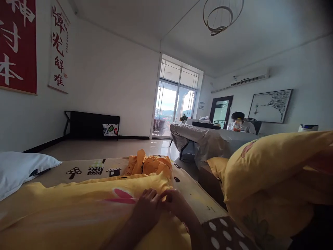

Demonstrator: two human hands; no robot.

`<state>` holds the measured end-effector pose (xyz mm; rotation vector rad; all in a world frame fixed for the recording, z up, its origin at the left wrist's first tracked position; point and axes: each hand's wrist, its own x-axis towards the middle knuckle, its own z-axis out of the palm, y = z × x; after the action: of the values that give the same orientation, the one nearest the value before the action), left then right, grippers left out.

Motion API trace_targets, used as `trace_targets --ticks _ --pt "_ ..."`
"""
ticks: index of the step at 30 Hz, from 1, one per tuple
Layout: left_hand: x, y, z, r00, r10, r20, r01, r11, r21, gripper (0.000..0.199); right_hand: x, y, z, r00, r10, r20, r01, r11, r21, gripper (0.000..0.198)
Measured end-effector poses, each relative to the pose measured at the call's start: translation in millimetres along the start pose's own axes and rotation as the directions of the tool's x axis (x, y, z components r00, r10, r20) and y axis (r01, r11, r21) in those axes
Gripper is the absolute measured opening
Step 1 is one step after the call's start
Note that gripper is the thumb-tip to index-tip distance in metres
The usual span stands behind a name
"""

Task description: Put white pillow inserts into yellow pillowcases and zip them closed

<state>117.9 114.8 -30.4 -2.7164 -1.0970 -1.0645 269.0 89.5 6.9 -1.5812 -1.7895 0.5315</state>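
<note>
On bed | both hands [162, 205] pinch yellow quilt cover [78, 208] edge

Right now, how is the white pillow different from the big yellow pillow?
The white pillow is plain, while the yellow pillow has a printed pattern. The white pillow lies flat at the far left of the bed; the yellow pillow is bunched up high on the right. Neither is touched: the left hand and right hand pinch the yellow quilt.
</note>
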Motion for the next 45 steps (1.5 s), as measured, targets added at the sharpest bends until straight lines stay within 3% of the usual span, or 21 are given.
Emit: trace_targets --ticks 3,6,9,13,16,20,25,30,37,45 --pt "-1 -1 4 0.997 0.030 -0.075 -0.029 1.000 0.012 0.026 -2 -6 6 0.998 -0.053 0.034 0.056 0.991 -0.120 0.029" --pt "-3 -1 5 0.989 0.067 -0.133 -0.065 0.998 0.021 0.022 -3 -12 8 0.998 0.038 -0.046 -0.046 0.980 -0.193 0.024" --pt "-5 0 4 0.990 0.044 -0.135 -0.042 0.999 0.022 0.018 -2 -14 6 0.989 0.093 -0.117 -0.115 0.972 -0.202 0.018" --pt "-6 1 1 0.992 -0.012 -0.129 0.001 0.996 -0.085 0.018 -2 -14 4 0.992 0.051 -0.116 -0.071 0.982 -0.177 0.015" --pt "-6 1 3 0.985 0.021 -0.172 -0.037 0.995 -0.093 0.018 -2 -13 3 0.991 0.035 -0.132 -0.059 0.981 -0.183 0.013" --pt "-7 -2 9 0.962 0.079 -0.261 -0.085 0.996 -0.012 0.020 -4 -7 -2 0.991 -0.021 -0.134 0.000 0.987 -0.159 0.014" --pt "-10 -4 14 0.914 0.143 -0.379 -0.133 0.990 0.054 0.017 -3 -1 -7 1.000 -0.011 -0.016 0.010 0.998 -0.067 0.020" --pt "-9 -5 19 0.880 0.179 -0.439 -0.143 0.983 0.113 0.019 3 -4 1 0.997 -0.007 -0.076 -0.007 0.983 -0.186 0.020" --pt "-9 -3 15 0.923 0.058 -0.380 -0.050 0.998 0.030 0.021 5 -4 11 0.995 -0.002 -0.104 -0.028 0.958 -0.284 0.018" --pt "-13 -5 13 0.948 0.159 -0.274 -0.128 0.984 0.127 0.023 2 0 2 0.998 -0.033 -0.047 0.022 0.974 -0.228 0.018"
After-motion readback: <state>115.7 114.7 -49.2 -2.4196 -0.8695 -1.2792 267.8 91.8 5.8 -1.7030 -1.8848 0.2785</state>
